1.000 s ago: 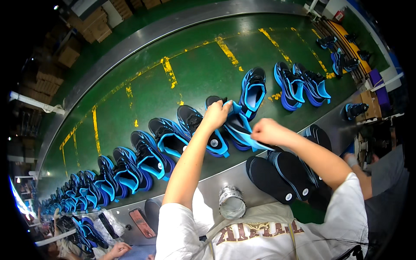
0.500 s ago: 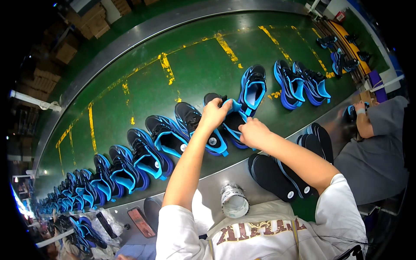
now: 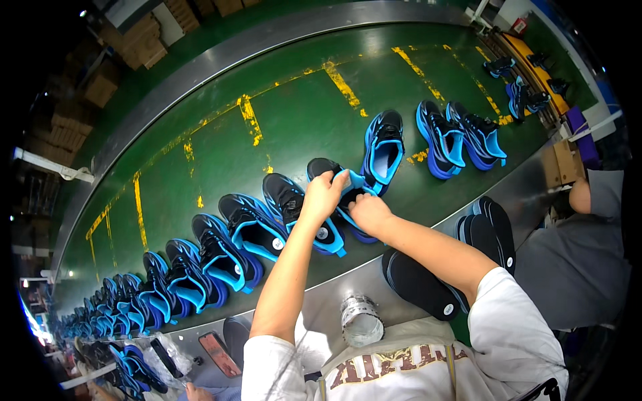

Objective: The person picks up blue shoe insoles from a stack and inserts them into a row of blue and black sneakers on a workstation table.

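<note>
From the head camera, both hands meet over one black and blue shoe (image 3: 334,200) that lies on the green conveyor belt (image 3: 281,113), near its near edge and roughly at the middle of the scene. The left hand (image 3: 323,195) is closed around the shoe's upper rim, fingers curled over the light blue lining. The right hand (image 3: 368,212) presses in just beside it on the right, fingers bent into the shoe's opening; how tightly it grips I cannot tell.

To the left, a long row of matching shoes (image 3: 221,254) runs along the near edge of the belt, overlapping one another and shrinking toward the far left. Just right of the held shoe stands a single blue shoe (image 3: 384,148), and farther right a pair of blue shoes (image 3: 461,137). Worn yellow painted marks (image 3: 249,115) cross the belt (short bars, scuffed and broken).

On the steel ledge (image 3: 528,180) near the person lie stacked black insoles (image 3: 461,260) under the right forearm, and a silver tape roll (image 3: 361,319) nearer the chest. At the far left, brown cardboard cartons (image 3: 100,80) are stacked beyond the belt. A second person in grey (image 3: 582,247) sits at the right.
</note>
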### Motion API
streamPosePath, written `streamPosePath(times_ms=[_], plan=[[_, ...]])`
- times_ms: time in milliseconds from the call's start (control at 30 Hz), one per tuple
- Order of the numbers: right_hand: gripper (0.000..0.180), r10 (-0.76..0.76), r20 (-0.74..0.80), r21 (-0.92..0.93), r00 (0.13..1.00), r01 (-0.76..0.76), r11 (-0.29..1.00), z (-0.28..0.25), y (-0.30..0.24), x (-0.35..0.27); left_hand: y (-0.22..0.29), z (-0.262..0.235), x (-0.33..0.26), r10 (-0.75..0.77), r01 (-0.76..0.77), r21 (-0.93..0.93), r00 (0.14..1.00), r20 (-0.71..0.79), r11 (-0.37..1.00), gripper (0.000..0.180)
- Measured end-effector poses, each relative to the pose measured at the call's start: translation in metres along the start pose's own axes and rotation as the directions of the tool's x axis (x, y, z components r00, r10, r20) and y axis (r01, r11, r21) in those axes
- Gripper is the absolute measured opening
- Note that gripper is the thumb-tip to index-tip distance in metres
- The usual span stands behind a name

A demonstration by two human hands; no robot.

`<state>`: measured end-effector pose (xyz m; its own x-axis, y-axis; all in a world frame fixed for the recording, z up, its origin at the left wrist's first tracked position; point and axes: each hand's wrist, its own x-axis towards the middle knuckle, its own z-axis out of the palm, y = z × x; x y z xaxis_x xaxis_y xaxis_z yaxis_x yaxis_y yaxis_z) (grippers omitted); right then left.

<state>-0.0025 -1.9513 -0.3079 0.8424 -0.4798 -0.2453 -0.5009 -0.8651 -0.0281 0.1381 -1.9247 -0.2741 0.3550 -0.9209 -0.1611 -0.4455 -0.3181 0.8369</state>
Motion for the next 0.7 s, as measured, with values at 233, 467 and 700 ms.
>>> streamPosePath(times_ms=[233,467,700], plan=[[0.029,-0.067,0.528,-0.168,0.847,0.182,0.969,-0.030,-0.003,0.015,0.002,-0.004,-0.004,-0.037,0.035,0.044,0.998,0.053,0.998,0.048],[0.033,-0.091,0.668,-0.165,0.739,0.267,0.949,-0.020,0.002,0.022,0.004,-0.005,-0.005,-0.027,0.027,-0.001,0.997,0.069,1.000,0.047],[0.027,-0.350,0.597,-0.189,0.722,0.550,0.813,-0.002,0.018,0.028,-0.002,0.004,-0.002,0.000,0.001,0.032,1.000,-0.027,0.999,0.042]])
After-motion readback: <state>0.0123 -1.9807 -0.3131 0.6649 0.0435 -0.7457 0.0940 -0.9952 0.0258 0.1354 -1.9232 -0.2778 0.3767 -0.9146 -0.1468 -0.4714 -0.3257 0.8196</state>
